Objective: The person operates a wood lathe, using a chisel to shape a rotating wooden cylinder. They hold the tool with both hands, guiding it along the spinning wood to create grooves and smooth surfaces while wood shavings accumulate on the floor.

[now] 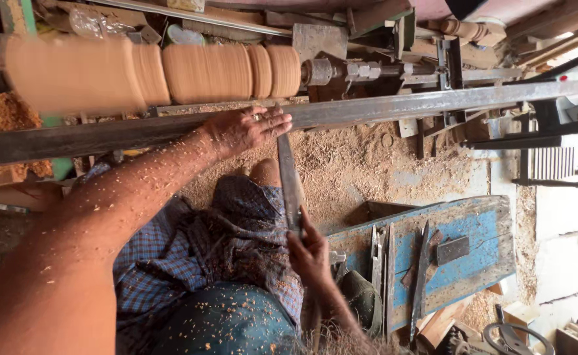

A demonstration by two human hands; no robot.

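A long wooden workpiece (pixel 170 72) with several turned grooves spins, blurred, on a lathe across the top. My left hand (pixel 246 128), flecked with shavings, rests on the long metal rest bar (pixel 394 105) and presses the blade of a long flat chisel (pixel 289 181) against it. The chisel's tip points at the wood near the groove on the right. My right hand (pixel 308 253) grips the chisel's lower end above my lap. My checked cloth (pixel 236 230) and bent knee (pixel 266 171) lie under the tool.
The lathe's metal tailstock (pixel 331 69) holds the wood's right end. A worn blue board (pixel 473 220) at the lower right carries several more chisels (pixel 420 276) and a small metal block (pixel 452 250). Sawdust (pixel 354 158) covers the floor. A dark metal frame (pixel 552 131) stands far right.
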